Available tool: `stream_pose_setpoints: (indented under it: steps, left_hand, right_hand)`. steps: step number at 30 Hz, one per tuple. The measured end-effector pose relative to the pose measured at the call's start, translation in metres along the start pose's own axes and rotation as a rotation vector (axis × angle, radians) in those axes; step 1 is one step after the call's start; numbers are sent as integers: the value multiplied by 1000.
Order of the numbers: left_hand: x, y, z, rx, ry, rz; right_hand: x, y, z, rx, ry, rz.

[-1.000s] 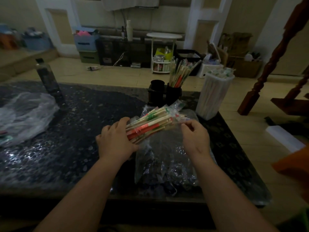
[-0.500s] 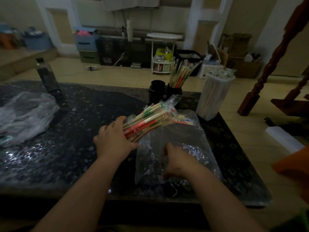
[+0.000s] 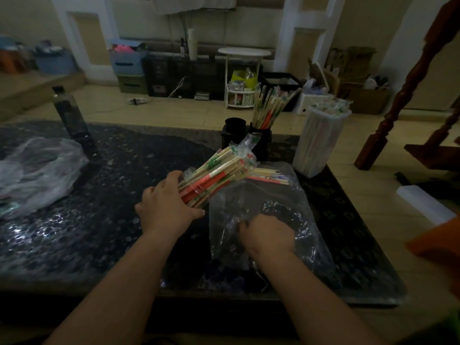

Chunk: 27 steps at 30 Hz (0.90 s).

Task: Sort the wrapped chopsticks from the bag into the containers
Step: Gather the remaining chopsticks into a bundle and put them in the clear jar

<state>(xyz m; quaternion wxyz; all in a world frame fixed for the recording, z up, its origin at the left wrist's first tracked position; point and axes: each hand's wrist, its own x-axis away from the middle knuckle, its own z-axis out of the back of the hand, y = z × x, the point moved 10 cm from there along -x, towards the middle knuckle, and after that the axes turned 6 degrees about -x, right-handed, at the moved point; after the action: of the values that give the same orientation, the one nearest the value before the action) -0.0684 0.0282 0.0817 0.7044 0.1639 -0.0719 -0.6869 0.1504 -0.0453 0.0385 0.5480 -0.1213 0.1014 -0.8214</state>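
While a thick bundle of wrapped chopsticks [image 3: 219, 175] is out of the bag, none of it has reached a container yet, so the sorting looks only partly done. The bundle is near the middle of the tabletop [image 3: 112, 195], lifted and tilted, its far end pointing toward the far right corner. The sticks are pale wood in thin clear sleeves printed with red-orange and green bands, and the sleeve ends fan out loosely at the top.

The left hand [image 3: 166, 205] wraps its fingers and thumb around the bundle's lower end. A few loose pairs [image 3: 268, 175] lie flat just beyond it on the clear bag [image 3: 286, 200], which is spread toward the near right corner and looks otherwise nearly empty. The right hand [image 3: 267, 235] has its fingers curled into the bag's film, bunching it.

Along the far edge two black cups stand side by side. The filled cup [image 3: 261, 143] holds upright chopsticks in similar sleeves, and the other cup [image 3: 234, 128] looks empty from here. At the far right corner a tall translucent container [image 3: 321, 143] is packed with white-wrapped sticks. A second crumpled bag [image 3: 37, 170] lies at the left edge, with a dark bottle [image 3: 72, 118] behind it.
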Motion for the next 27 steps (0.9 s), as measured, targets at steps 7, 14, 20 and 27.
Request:
stream_pose_setpoints:
  steps: [7,14,20,27]
  left_hand:
    - [-1,5,-2,-16,-15,-13]
    - [-18,-3,-1,-47,-42,-3]
    - [-28,-6,0,-35,-20,32]
    - [-29,4,-6,-6,-29,19]
  right_hand:
    - [-14,9,-28,-562,-75,-24]
    - [-16,6,-29,-497,59,172]
    - [-21,23,-14,-711,224,36]
    - [-51,16,-48,-1021,57,-133]
